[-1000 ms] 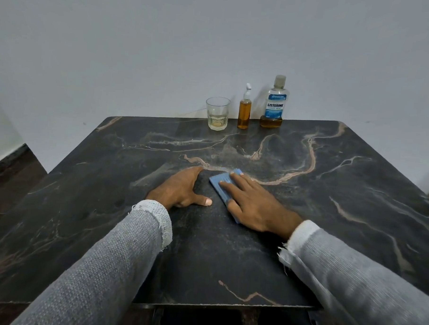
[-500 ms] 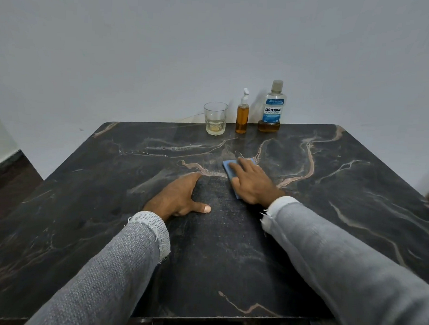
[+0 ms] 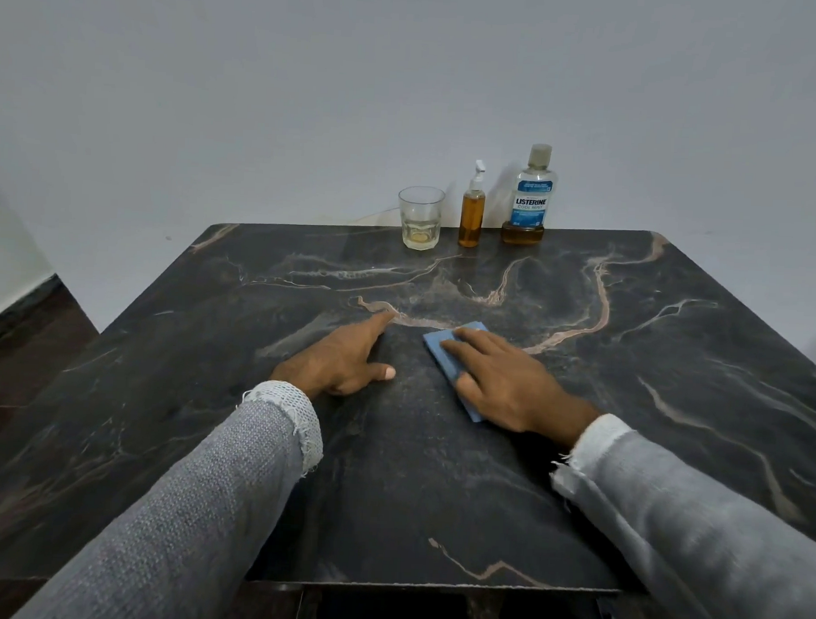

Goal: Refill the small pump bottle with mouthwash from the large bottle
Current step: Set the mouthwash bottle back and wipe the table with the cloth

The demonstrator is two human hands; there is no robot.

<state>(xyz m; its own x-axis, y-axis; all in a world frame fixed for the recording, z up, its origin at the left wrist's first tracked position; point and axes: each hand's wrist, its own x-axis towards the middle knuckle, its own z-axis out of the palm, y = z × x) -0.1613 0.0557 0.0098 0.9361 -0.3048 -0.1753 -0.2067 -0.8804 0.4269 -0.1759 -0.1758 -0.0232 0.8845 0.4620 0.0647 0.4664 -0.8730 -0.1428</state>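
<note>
The small pump bottle (image 3: 472,214), filled high with amber liquid and capped by a white pump, stands at the table's far edge. Right of it stands the large mouthwash bottle (image 3: 532,197) with a blue label, capped, with a little amber liquid at the bottom. My left hand (image 3: 343,360) lies flat on the dark marble table (image 3: 674,367), fingers apart, holding nothing. My right hand (image 3: 506,379) presses flat on a blue cloth (image 3: 446,353) near the table's middle. Both hands are well in front of the bottles.
A clear drinking glass (image 3: 420,217) with a little pale liquid stands left of the pump bottle. A plain grey wall rises right behind the table. Dark floor shows at the left.
My right hand slid the blue cloth away toward the bottles, then pulled it back toward me. The left hand stayed in place.
</note>
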